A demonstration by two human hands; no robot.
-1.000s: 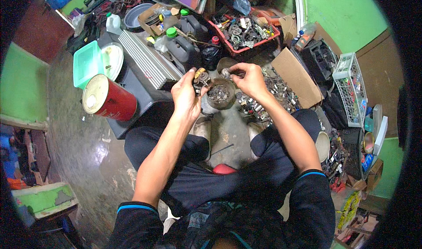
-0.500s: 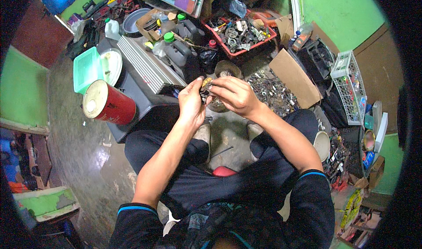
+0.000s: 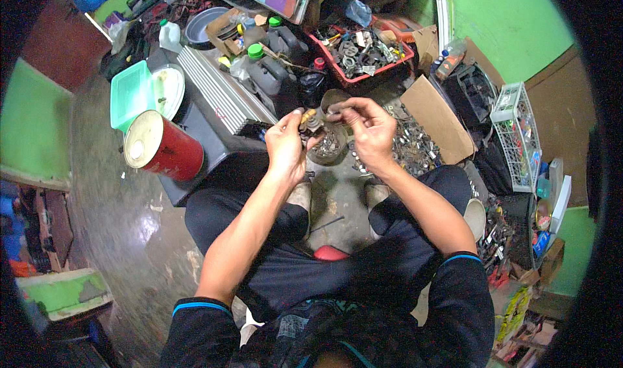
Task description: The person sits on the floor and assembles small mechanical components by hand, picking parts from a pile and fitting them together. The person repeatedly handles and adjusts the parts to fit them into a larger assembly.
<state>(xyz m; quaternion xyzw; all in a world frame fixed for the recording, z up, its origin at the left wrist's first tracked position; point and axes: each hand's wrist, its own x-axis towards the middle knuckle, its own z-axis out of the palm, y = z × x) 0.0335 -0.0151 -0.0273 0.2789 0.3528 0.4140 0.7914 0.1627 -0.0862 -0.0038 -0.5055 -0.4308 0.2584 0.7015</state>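
Observation:
My left hand [image 3: 285, 148] is closed around a small dark metal part with yellow pieces [image 3: 310, 122], the exact kind of which I cannot make out. A little to its right, my right hand [image 3: 375, 134] is apart from that part, with thumb and fingers pinched together. Whatever the pinch holds, if anything, is too small to tell. Just below and between the hands stands a round tub [image 3: 340, 148] of small metal hardware. Behind the right fingertips is the rim of another round container [image 3: 332, 97], partly hidden.
Loose hardware [image 3: 415, 144] lies on the floor by a cardboard flap [image 3: 436, 118]. Beyond is a red crate [image 3: 363, 78] of parts. At left, a red can [image 3: 170, 148] and a green plastic box [image 3: 130, 95] stand near dark jerrycans [image 3: 272, 79]. A thin rod [image 3: 328, 224] lies between my feet.
My right hand has drawn away to the right from the part in my left hand, uncovering more of the tub. My left hand stays nearly in place, still holding the part.

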